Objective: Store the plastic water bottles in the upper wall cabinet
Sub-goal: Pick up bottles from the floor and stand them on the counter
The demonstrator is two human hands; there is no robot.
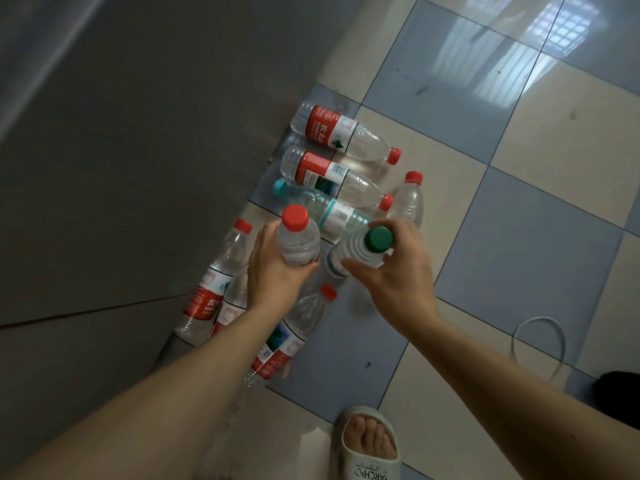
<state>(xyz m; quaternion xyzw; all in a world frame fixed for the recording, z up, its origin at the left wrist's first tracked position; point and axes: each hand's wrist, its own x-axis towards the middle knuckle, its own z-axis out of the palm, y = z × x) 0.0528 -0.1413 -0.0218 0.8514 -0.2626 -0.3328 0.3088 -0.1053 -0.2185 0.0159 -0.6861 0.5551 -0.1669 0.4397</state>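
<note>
My left hand (273, 271) grips a clear bottle with a red cap (298, 237), held upright above the floor. My right hand (394, 271) grips a ribbed clear bottle with a green cap (360, 247) beside it. Below them, several plastic water bottles lie on the tiled floor: two red-labelled ones (332, 128) (322, 171), a teal-capped one (332, 211), a small red-capped one (410, 199), and more red-labelled ones (211, 292) (291, 337) partly hidden under my left forearm. No cabinet is in view.
A grey wall or cabinet face (121, 168) runs along the left, right beside the bottles. My foot in a pale slipper (367, 445) stands at the bottom. A white cord loop (540, 344) lies on the tiles at the right, near a dark object (620, 393).
</note>
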